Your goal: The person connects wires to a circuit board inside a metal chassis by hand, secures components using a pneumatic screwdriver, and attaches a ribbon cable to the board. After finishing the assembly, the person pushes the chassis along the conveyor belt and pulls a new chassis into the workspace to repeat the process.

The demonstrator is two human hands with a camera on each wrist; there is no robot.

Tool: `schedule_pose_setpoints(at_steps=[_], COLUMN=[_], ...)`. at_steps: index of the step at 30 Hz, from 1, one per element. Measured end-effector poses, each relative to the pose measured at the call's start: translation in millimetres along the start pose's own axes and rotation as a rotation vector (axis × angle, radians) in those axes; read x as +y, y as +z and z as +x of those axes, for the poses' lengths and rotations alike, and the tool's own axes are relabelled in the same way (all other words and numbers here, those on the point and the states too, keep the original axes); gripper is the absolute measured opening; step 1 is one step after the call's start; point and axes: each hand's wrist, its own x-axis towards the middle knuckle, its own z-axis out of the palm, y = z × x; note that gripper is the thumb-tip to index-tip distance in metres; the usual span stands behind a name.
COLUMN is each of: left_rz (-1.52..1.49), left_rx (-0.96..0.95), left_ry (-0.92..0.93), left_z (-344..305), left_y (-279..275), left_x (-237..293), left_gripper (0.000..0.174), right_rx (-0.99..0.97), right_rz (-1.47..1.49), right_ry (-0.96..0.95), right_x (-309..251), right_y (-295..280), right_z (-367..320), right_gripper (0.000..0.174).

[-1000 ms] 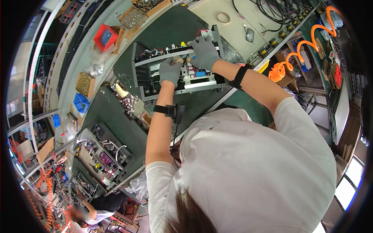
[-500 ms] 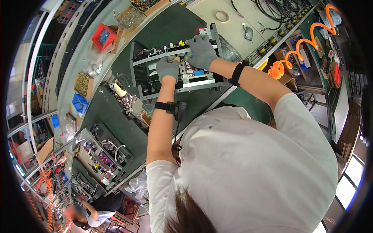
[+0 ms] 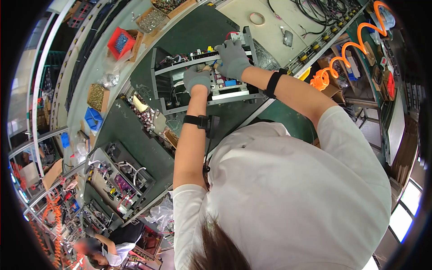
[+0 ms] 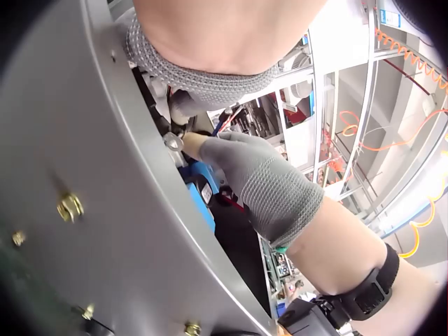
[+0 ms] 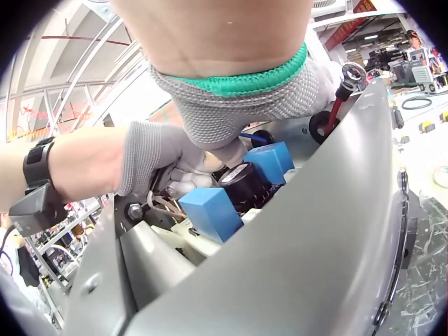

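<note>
A grey metal chassis (image 3: 180, 109) packed with electronic parts lies on the bench. Both hands wear grey gloves with bare-looking fingertips and meet inside it, beside the curved crossbar (image 3: 180, 68). My left hand (image 3: 196, 77) reaches in from the left; in the right wrist view its fingers (image 5: 183, 183) curl round a thin dark cable. My right hand (image 3: 232, 60) comes over the crossbar from the right. A fingertip of it touches a metal ring lug (image 4: 173, 142) in the left wrist view; whether it pinches the lug I cannot tell. Blue block parts (image 5: 210, 213) and a black round part (image 5: 243, 183) sit below.
Screws fill a red bin (image 3: 121, 42); a blue bin (image 3: 93, 119) stands further left. Another opened chassis (image 3: 118, 180) lies at lower left. A tape roll (image 3: 257, 19) and black cables (image 3: 315, 15) lie at upper right. An orange coiled hose (image 3: 320, 80) hangs right; another person (image 3: 114, 247) works at lower left.
My left hand and forearm have shifted slightly right, towards the right hand. The right hand has moved a little left since a second ago and stays over the crossbar.
</note>
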Motion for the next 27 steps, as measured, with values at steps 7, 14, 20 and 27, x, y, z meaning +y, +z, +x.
schedule_pose_setpoints(at_steps=[7,14,20,27], left_rz=[-0.102,-0.781,-0.322,-0.369], left_rx=[-0.134,-0.191,-0.006,-0.175], left_ry=[-0.156,-0.223,-0.097,-0.223], left_z=[-2,14,22,-21], left_y=[-2,4,15,-52], left_x=[9,-24,-20,-7], left_gripper=[0.031,0.024,0.019,0.028], right_rx=[0.083,-0.059,-0.133,-0.141], right_rz=[-0.01,-0.023,-0.04,0.075], right_ry=[-0.005,-0.059,-0.093,-0.17], right_x=[-4,12,13,34], right_y=[4,1,-8,-25], right_z=[-3,0,0,-26], right_gripper=[0.057,0.068,0.07,0.069])
